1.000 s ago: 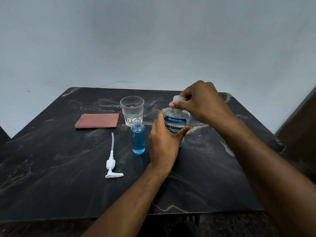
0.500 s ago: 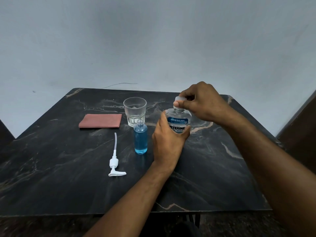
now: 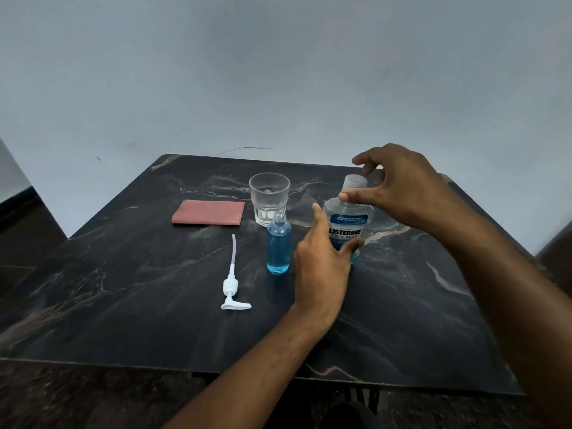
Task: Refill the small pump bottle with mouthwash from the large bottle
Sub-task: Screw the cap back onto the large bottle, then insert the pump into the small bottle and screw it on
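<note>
The large mouthwash bottle [image 3: 349,222] stands upright right of centre on the black marble table [image 3: 123,289], its clear cap [image 3: 354,181] on its neck. My left hand [image 3: 322,264] cups its lower left side, thumb across the front. My right hand [image 3: 399,193] hovers at the cap with fingers spread, thumb tip by the neck and the other fingers off the cap. The small bottle [image 3: 278,246] stands uncapped just left of my left hand, mostly full of blue liquid. Its white pump head [image 3: 232,283] with tube lies flat on the table further left.
An empty drinking glass [image 3: 269,198] stands right behind the small bottle. A folded reddish cloth [image 3: 208,213] lies to the glass's left. A grey wall rises behind the table's far edge.
My right hand has let go of the cap and spread its fingers. My left hand's grip on the large bottle looks looser. The view has shifted slightly.
</note>
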Available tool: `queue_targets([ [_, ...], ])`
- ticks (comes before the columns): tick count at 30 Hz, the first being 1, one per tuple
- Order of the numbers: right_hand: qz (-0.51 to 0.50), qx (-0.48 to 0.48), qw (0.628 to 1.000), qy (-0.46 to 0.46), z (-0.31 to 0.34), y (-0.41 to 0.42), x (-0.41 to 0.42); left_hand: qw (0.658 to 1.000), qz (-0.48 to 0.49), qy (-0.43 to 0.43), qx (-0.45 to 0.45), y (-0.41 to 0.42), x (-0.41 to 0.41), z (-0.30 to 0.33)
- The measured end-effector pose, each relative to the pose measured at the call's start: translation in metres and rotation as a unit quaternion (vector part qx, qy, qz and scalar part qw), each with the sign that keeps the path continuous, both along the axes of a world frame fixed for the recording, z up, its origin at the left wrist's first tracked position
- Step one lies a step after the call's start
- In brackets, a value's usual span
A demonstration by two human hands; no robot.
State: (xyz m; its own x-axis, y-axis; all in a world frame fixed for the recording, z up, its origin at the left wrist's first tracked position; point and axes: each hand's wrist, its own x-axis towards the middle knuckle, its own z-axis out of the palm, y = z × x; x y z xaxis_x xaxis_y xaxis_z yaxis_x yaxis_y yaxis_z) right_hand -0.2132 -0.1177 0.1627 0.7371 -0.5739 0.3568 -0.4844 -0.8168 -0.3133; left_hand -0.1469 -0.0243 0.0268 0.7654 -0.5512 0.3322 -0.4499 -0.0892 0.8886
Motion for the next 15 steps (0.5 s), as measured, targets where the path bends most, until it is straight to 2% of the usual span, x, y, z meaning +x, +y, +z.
queue_targets([
  [4, -0.008, -0.075, 0.997, -0.033, -0.001, 0.014, -0.001, 1.000, 0.000, -0.001, 0.005, 0.011, -0.003, -0.001],
  [8, 0.032, -0.147, 0.983, -0.103, -0.004, 0.030, 0.002, 1.000, 0.010, -0.018, -0.002, 0.035, -0.003, -0.001],
  [12, 0.111, -0.096, 0.970, -0.191, -0.015, 0.053, 0.015, 0.999, 0.029, -0.007, -0.044, 0.069, 0.005, -0.006],
  [15, 0.181, -0.043, 0.973, -0.134, -0.029, 0.071, 0.033, 0.995, 0.086, -0.009, -0.052, 0.099, 0.024, -0.006],
])
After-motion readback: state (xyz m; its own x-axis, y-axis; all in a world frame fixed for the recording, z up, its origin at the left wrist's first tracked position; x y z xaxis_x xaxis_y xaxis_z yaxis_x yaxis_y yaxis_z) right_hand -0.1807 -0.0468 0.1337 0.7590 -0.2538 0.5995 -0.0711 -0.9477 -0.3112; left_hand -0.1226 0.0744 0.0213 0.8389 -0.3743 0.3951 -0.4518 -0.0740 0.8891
